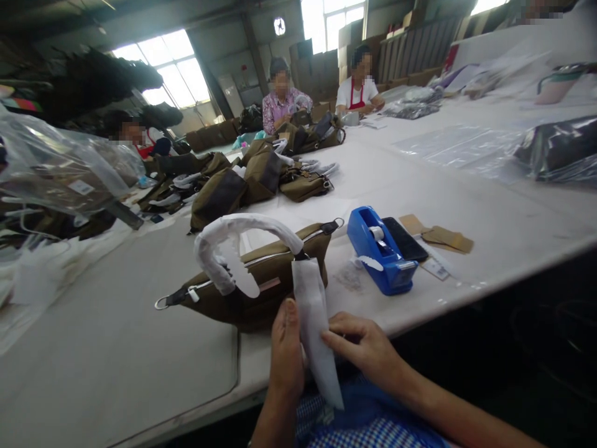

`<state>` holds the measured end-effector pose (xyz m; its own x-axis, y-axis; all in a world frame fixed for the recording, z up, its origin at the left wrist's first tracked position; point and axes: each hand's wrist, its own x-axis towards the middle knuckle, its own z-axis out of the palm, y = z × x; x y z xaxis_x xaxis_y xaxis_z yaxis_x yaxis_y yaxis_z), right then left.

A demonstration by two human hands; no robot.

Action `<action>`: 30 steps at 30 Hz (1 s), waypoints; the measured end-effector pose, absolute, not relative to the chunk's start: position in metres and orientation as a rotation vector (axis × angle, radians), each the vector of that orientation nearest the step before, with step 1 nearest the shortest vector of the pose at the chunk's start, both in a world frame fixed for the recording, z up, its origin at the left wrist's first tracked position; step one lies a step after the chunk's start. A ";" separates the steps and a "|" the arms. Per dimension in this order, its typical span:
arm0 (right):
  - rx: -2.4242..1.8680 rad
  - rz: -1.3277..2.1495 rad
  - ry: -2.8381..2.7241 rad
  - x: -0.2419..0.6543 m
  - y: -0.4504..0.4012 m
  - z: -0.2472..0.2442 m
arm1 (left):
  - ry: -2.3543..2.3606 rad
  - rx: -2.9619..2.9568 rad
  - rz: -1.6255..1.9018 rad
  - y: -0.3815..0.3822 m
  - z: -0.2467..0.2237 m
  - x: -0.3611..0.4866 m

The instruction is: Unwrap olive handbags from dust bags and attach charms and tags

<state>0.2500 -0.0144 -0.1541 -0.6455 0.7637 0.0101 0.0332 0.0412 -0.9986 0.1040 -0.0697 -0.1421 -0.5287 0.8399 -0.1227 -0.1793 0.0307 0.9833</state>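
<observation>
An olive-brown handbag (261, 267) with a silver zip lies at the table's near edge. White wrapping covers its raised handle (247, 221). From the handle's right end a long strip of white paper (311, 298) hangs toward my lap. My left hand (286, 348) grips the strip's left side, thumb upward, its other fingers partly hidden. On the right edge of the same strip, my right hand (364, 345) pinches the paper between thumb and fingers.
Right of the bag stands a blue tape dispenser (380, 249), beside a dark phone (405, 238) and brown cards (448, 238). More olive bags (261, 168) are heaped farther back. Plastic-wrapped goods (559, 149) lie at far right. Several people sit across the table.
</observation>
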 end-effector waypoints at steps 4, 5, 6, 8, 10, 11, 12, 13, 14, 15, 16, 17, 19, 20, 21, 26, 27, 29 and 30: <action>-0.861 1.667 -1.760 0.247 -0.011 -0.159 | 1.510 0.669 1.502 -0.106 -0.158 0.110; -0.859 1.663 -1.773 0.246 -0.012 -0.158 | 1.523 0.645 1.492 -0.112 -0.160 0.114; -0.845 1.658 -1.797 0.245 -0.012 -0.157 | 1.542 0.611 1.500 -0.116 -0.162 0.119; -0.788 1.620 -1.882 0.246 -0.012 -0.150 | 1.590 0.548 1.545 -0.118 -0.163 0.126; -0.751 1.474 -1.962 0.254 -0.005 -0.139 | 1.628 0.518 1.578 -0.117 -0.162 0.129; -0.770 1.339 -1.978 0.261 0.002 -0.134 | 1.638 0.518 1.578 -0.115 -0.161 0.129; -0.820 1.164 -1.974 0.271 0.012 -0.129 | 1.648 0.520 1.572 -0.114 -0.161 0.129; -0.895 0.960 -1.946 0.282 0.024 -0.125 | 1.655 0.522 1.563 -0.113 -0.161 0.128; -0.985 0.748 -1.907 0.295 0.038 -0.123 | 1.658 0.520 1.555 -0.112 -0.162 0.127; -1.078 0.552 -1.877 0.308 0.053 -0.122 | 1.658 0.515 1.550 -0.112 -0.163 0.127; -1.159 0.399 -1.836 0.320 0.068 -0.123 | 1.655 0.509 1.547 -0.111 -0.164 0.126; -1.219 0.338 -1.835 0.330 0.083 -0.125 | 1.651 0.505 1.547 -0.111 -0.165 0.126; -1.327 0.385 -1.843 0.344 0.105 -0.131 | 1.641 0.506 1.543 -0.110 -0.166 0.126; -1.361 0.478 -1.851 0.347 0.113 -0.135 | 1.641 0.514 1.542 -0.109 -0.167 0.125; -1.382 0.600 -1.836 0.348 0.118 -0.138 | 1.646 0.524 1.543 -0.109 -0.168 0.125; -1.310 1.156 -1.416 0.337 0.121 -0.141 | 1.708 0.565 1.534 -0.108 -0.172 0.120; -1.278 1.193 -1.339 0.334 0.120 -0.138 | 1.713 0.566 1.526 -0.108 -0.172 0.119; -1.206 1.214 -1.226 0.331 0.117 -0.131 | 1.716 0.567 1.512 -0.109 -0.173 0.118; -1.170 1.211 -1.178 0.330 0.115 -0.126 | 1.717 0.571 1.506 -0.108 -0.173 0.117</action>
<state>0.3301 0.1146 -0.1261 0.0093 0.9998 0.0155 -0.0428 0.0159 -0.9990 0.1173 -0.1085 -0.1734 -0.6052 0.7550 -0.2523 -0.1520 0.2015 0.9676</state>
